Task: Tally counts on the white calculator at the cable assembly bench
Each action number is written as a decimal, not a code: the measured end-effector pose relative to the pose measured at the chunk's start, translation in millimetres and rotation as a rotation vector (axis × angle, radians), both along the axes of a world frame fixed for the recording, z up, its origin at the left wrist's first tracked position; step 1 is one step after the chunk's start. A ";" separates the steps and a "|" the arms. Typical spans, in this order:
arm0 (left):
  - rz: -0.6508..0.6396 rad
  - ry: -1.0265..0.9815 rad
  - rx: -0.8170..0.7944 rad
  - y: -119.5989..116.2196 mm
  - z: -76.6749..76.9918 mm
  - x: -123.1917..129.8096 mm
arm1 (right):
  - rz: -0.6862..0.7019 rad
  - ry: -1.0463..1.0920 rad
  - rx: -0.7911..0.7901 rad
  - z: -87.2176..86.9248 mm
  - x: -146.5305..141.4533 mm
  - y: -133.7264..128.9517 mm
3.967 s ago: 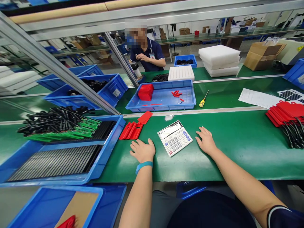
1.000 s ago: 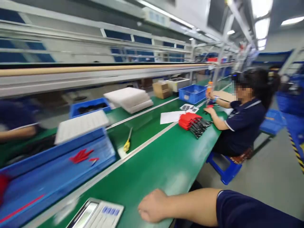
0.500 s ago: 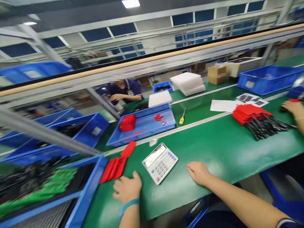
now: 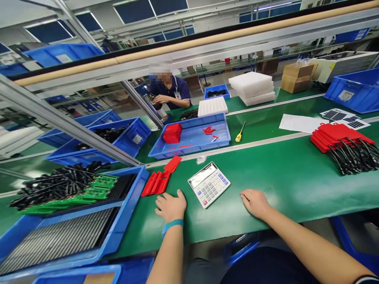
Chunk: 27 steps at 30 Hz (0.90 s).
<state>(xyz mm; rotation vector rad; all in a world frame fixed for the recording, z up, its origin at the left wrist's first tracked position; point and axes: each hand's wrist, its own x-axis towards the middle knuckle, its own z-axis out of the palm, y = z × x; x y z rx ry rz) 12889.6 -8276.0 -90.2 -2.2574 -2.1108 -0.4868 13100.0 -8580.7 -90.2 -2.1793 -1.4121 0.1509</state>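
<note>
My left hand (image 4: 171,206), with a teal band at the wrist, lies on the green mat with its fingers spread and nothing in it. Just beyond its fingertips are several flat red plastic pieces (image 4: 156,183). To its right a white calculator (image 4: 209,185) rests at an angle, its display toward the far side, between my two hands. My right hand (image 4: 255,202) is on the mat right of the calculator, apart from it. Its fingers are curled into a loose fist, and no object shows in them.
At left, a blue tray (image 4: 134,205) bears green circuit boards (image 4: 97,187) with black cables. Beyond the calculator stand a shallow blue bin (image 4: 192,140) with red pieces and a yellow-handled screwdriver (image 4: 239,136). Red pieces with black cables (image 4: 340,138) are stacked at right. Across the bench sits a person (image 4: 171,92).
My view has swung, so the bench things appear higher and farther right; more of the left tray shows. Another person's hand at the right edge has left the view. Both my hands stay on the mat.
</note>
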 end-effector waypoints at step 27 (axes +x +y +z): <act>0.013 -0.012 0.000 6.0 -7.1 -2.5 | 0.008 -0.064 0.116 -13.3 2.5 0.4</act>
